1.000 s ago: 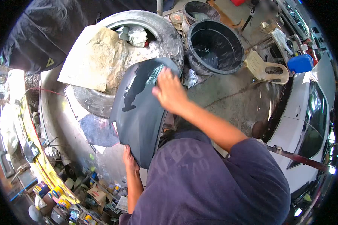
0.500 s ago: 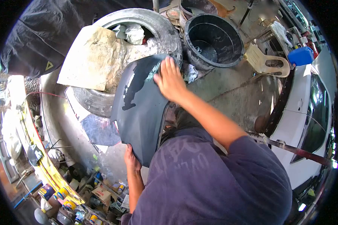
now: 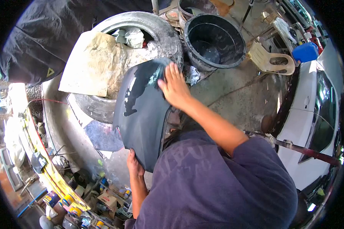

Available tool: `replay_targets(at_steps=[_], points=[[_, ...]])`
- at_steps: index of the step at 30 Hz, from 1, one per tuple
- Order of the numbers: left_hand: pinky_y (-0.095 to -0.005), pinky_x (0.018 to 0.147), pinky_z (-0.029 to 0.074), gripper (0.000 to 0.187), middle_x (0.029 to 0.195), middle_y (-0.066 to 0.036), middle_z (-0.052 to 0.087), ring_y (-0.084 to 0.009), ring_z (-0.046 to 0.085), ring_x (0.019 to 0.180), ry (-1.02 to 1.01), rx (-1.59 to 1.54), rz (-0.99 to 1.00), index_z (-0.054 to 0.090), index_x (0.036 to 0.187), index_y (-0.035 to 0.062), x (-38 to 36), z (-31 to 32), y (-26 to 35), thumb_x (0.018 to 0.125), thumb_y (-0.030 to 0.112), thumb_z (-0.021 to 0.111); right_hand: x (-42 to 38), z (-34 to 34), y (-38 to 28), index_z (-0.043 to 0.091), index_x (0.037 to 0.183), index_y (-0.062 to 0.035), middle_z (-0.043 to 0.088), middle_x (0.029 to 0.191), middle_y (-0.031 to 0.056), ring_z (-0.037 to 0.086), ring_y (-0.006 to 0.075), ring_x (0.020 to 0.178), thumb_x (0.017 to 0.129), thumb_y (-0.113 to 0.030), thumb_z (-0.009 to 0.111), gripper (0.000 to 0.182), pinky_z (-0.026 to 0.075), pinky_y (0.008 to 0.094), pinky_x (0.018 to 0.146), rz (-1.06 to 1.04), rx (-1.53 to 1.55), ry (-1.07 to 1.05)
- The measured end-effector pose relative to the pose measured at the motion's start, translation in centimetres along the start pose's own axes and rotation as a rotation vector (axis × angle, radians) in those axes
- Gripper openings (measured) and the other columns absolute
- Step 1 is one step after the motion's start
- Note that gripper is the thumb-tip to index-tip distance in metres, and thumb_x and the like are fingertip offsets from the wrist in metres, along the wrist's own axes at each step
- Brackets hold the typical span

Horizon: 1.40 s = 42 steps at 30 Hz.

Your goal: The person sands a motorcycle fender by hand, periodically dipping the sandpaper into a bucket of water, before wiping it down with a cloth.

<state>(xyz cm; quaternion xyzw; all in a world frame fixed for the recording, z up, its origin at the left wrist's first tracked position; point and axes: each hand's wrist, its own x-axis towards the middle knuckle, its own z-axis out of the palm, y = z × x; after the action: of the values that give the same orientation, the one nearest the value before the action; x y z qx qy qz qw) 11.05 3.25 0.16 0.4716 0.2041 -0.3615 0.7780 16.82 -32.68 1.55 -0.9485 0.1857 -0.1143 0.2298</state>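
A dark grey, curved car body panel [image 3: 144, 114] lies tilted in front of me, its upper end against the tyre. Glossy black, wet-looking patches mark its upper left surface. My right hand [image 3: 177, 87] rests flat near its upper right edge, fingers stretched out; whether anything thin is under the palm is hidden. At the lower end, my left hand [image 3: 135, 165] grips the panel's edge, thumb on top and other fingers out of sight beneath. Behind the panel is a large grey tyre [image 3: 171, 44] with a stained, crumpled sheet [image 3: 90, 63] on it.
A black bucket [image 3: 233, 53] stands beyond my right hand, with a beige plastic chair [image 3: 265, 57] farther right. A white car [image 3: 304, 103] is along the right side. At lower left, cans and a cardboard box [image 3: 107, 200] clutter the floor near a yellow strip [image 3: 61, 187].
My right hand has shifted slightly downward along the panel's upper edge. My left hand keeps its grip on the lower end. The whole view has moved a little.
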Motion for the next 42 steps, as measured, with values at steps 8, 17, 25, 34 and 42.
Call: replay_targets(at_steps=[8, 17, 25, 34, 42], points=[[-0.0443, 0.108, 0.041, 0.055, 0.143, -0.015, 0.05, -0.0304, 0.052, 0.128, 0.007, 0.016, 0.014, 0.039, 0.145, 0.0, -0.5, 0.6, 0.0, 0.103, 0.035, 0.047, 2.4, -0.3, 0.5, 0.03, 0.145, 0.0134, 0.024, 0.155, 0.0333, 0.02, 0.0439, 0.148, 0.104, -0.044, 0.037, 0.071, 0.019, 0.0504, 0.12, 0.031, 0.014, 0.049], [-0.0454, 0.108, 0.042, 0.055, 0.143, -0.015, 0.051, -0.0314, 0.053, 0.127, 0.039, 0.028, 0.005, 0.039, 0.145, 0.001, -0.3, -0.2, -0.3, 0.103, 0.036, 0.048, -3.1, -0.4, 0.7, 0.027, 0.148, 0.0111, 0.02, 0.158, 0.0313, 0.018, 0.0423, 0.149, 0.103, -0.043, 0.04, 0.071, 0.019, 0.0525, 0.12, 0.049, 0.036, -0.004], [-0.0467, 0.107, 0.042, 0.054, 0.143, -0.015, 0.051, -0.0314, 0.053, 0.127, 0.042, 0.021, 0.003, 0.04, 0.145, 0.002, -0.3, 0.1, -0.3, 0.103, 0.035, 0.048, -4.3, -0.1, 1.4, 0.026, 0.149, 0.0105, 0.017, 0.159, 0.0307, 0.015, 0.042, 0.15, 0.103, -0.044, 0.039, 0.072, 0.017, 0.0524, 0.12, 0.109, 0.084, -0.039], [-0.0465, 0.11, 0.037, 0.054, 0.143, -0.013, 0.051, -0.0311, 0.049, 0.13, 0.015, 0.033, 0.003, 0.041, 0.145, 0.0035, 0.4, -2.0, -1.1, 0.103, 0.037, 0.048, -1.7, -2.1, -0.6, 0.03, 0.145, 0.0144, 0.023, 0.157, 0.0322, 0.018, 0.0429, 0.148, 0.104, -0.044, 0.037, 0.072, 0.018, 0.0517, 0.12, 0.087, 0.043, -0.049], [-0.0485, 0.108, 0.04, 0.058, 0.142, -0.016, 0.051, -0.034, 0.052, 0.126, 0.014, -0.015, -0.01, 0.042, 0.143, -0.0002, 0.1, -1.4, -0.7, 0.101, 0.04, 0.051, 2.6, -0.7, -1.1, 0.029, 0.145, 0.0158, 0.026, 0.155, 0.0328, 0.025, 0.0432, 0.146, 0.103, -0.046, 0.037, 0.075, 0.02, 0.0523, 0.119, 0.022, -0.065, 0.079]])
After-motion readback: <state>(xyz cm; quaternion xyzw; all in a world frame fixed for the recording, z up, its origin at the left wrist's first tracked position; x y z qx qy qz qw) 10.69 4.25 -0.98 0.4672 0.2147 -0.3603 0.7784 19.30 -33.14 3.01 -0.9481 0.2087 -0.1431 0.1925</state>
